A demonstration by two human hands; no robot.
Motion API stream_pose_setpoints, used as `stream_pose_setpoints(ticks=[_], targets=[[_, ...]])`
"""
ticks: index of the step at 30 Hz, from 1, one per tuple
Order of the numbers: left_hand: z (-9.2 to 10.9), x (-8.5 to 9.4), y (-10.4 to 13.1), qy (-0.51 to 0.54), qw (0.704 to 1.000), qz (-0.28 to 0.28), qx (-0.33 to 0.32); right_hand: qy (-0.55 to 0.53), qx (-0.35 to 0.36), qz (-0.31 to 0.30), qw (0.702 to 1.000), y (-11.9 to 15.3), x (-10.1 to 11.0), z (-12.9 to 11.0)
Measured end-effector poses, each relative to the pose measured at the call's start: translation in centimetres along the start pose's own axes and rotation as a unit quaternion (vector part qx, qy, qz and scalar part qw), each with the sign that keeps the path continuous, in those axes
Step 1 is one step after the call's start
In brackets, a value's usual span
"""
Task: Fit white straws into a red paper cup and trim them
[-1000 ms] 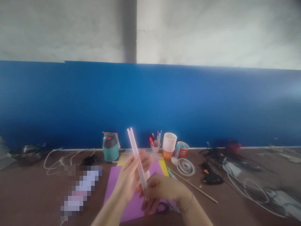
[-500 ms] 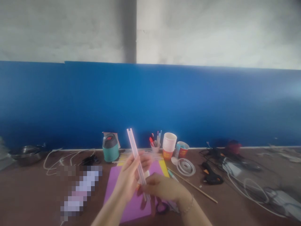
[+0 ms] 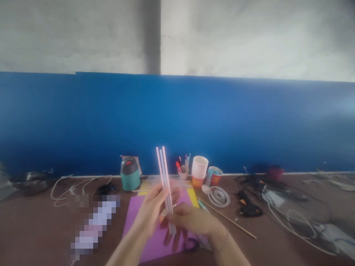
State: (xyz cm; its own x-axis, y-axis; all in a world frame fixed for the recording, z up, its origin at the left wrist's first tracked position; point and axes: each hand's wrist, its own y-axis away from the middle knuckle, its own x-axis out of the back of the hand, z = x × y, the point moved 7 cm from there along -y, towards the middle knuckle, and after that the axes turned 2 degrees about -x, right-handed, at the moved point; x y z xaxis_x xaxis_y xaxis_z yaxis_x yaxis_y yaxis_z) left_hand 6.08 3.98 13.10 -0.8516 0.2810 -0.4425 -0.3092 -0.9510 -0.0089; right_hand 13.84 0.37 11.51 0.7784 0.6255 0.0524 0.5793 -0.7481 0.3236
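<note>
Translucent sticks [image 3: 168, 201], bunched above the purple sheet [image 3: 155, 244], pinched midway by the left hand [image 3: 153, 201] and near the lower end by the right hand [image 3: 191, 220] — probably light, slick and slightly bendy — should suit a gentle mid-length grip.

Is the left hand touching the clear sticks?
Touching. The head view shows the left hand holding the clear sticks, with its thumb against them partway along their length.

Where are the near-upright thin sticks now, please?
In the head view's lower centre, the left hand and right hand hold the sticks over the purple sheet.
</note>
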Motion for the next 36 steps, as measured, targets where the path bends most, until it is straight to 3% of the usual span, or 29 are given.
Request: stream_pose_setpoints(ticks=[5, 9, 11, 14, 16, 19, 26, 36], targets=[[-0.2, -0.3, 0.1, 0.016, 1.0, -0.017, 0.003, 0.037, -0.045, 0.017, 0.998, 0.3, 0.3, 0.4], [0.0, -0.2, 0.1, 0.002, 1.0, -0.02, -0.018, 0.061, -0.038, 0.028, 0.997, 0.5, 0.7, 0.2], [0.0, -0.2, 0.1, -0.005, 1.0, -0.025, -0.011, 0.088, -0.007, 0.056, 0.995, 0.7, 1.4, -0.3], [-0.3, -0.7, 0.1, -0.006, 0.999, -0.047, 0.015, 0.096, 0.095, 0.12, 0.984, 1.4, 3.1, -1.9], [-0.4, -1.3, 0.2, -0.007, 0.997, -0.076, 0.029, 0.066, 0.16, 0.133, 0.976, 2.0, 4.0, -2.8], [-0.9, -2.0, 0.4, -0.024, 0.992, -0.111, 0.051, 0.018, 0.205, 0.139, 0.969, 2.3, 4.8, -3.3], [-2.9, -2.7, 1.0, -0.057, 0.985, -0.118, 0.112, -0.022, 0.187, 0.314, 0.931, 2.2, 7.1, -2.4], [-3.2, -2.7, 1.1, -0.057, 0.98, -0.136, 0.137, -0.027, 0.176, 0.372, 0.911, 2.9, 7.5, -2.4]])
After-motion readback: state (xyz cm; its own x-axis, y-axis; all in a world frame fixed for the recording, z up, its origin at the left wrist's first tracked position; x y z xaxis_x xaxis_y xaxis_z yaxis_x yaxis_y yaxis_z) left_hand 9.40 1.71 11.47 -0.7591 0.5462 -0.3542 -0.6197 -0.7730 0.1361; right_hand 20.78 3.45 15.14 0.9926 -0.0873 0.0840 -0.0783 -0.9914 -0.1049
